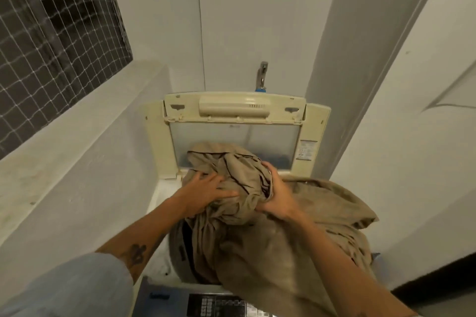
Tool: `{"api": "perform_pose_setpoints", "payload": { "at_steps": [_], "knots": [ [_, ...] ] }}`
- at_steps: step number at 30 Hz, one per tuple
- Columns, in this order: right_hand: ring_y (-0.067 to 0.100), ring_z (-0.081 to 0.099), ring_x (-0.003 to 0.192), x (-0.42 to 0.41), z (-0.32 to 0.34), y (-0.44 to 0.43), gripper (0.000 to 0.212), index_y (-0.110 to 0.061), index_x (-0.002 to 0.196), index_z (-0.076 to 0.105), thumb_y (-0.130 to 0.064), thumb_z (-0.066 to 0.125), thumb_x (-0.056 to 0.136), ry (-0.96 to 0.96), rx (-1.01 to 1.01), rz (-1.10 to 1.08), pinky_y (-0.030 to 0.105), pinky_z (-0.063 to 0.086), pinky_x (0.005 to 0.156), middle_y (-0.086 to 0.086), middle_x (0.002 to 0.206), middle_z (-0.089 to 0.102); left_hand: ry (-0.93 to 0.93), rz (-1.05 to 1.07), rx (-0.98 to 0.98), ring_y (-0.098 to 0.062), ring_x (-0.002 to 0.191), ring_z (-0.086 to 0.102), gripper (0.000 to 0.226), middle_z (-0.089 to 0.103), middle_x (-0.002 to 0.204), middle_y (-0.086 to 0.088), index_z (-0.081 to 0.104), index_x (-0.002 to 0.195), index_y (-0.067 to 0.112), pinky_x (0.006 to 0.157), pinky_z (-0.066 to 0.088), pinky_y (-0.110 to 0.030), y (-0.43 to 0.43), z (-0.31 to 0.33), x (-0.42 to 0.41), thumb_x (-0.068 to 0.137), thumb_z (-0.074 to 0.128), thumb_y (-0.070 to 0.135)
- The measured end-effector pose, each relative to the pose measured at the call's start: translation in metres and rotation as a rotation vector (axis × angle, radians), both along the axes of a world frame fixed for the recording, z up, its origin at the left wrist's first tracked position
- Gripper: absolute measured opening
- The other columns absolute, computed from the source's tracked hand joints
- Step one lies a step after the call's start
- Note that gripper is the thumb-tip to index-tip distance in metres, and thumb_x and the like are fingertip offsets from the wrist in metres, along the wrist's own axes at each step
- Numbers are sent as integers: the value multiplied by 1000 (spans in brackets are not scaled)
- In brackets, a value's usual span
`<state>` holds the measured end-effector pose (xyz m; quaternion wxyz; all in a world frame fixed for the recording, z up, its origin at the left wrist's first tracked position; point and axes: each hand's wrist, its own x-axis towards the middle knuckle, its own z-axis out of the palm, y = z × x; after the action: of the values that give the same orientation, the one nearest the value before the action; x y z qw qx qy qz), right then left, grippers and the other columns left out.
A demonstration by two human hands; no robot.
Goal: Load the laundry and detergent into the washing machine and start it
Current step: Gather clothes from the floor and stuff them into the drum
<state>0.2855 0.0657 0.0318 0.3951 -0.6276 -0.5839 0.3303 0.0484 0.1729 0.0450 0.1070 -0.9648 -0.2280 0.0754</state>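
Observation:
A big beige cloth with dark stripes (257, 239) is bunched over the top-loading washing machine (159, 195) and spills over its right side. My left hand (206, 190) presses on the bundle from the left with fingers spread. My right hand (277, 195) grips a fold of the same cloth from the right. The machine's cream lid (234, 113) stands raised against the back wall. A dark gap of the drum opening (186, 247) shows under the cloth. The control panel (219, 305) lies at the bottom edge, partly covered by the cloth. No detergent is in view.
A metal tap (262, 73) juts from the wall behind the lid. A concrete ledge (77, 141) runs along the left under a netted window (51, 28). A grey pillar (360, 59) and white wall close in on the right.

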Motion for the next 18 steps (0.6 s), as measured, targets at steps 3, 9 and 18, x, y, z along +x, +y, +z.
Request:
{"api": "perform_pose_setpoints", "payload": {
  "at_steps": [3, 9, 18],
  "knots": [
    [8, 43, 136, -8, -42, 1, 104, -29, 149, 32, -42, 89, 63, -8, 26, -31, 35, 39, 112, -10, 148, 44, -46, 36, -41, -35, 137, 34, 67, 35, 149, -13, -10, 137, 65, 108, 28, -56, -4, -56, -4, 90, 36, 53],
    [27, 31, 144, -21, -137, -7, 89, -23, 155, 20, -22, 71, 82, -440, -299, 28, 32, 29, 116, 5, 161, 22, 127, 144, -459, -25, 140, 28, 82, 27, 155, -1, 14, 145, 49, 109, 27, -62, -20, -165, -5, 74, 52, 65],
    [26, 57, 121, -28, -120, -3, 51, -27, 139, 49, -36, 61, 90, -487, -343, 141, 40, 47, 101, 5, 133, 60, -61, 308, -838, -19, 79, 62, 14, 61, 82, 4, 61, 86, 24, 78, 53, -36, -28, -132, 42, 83, 61, 38]
  ]
}}
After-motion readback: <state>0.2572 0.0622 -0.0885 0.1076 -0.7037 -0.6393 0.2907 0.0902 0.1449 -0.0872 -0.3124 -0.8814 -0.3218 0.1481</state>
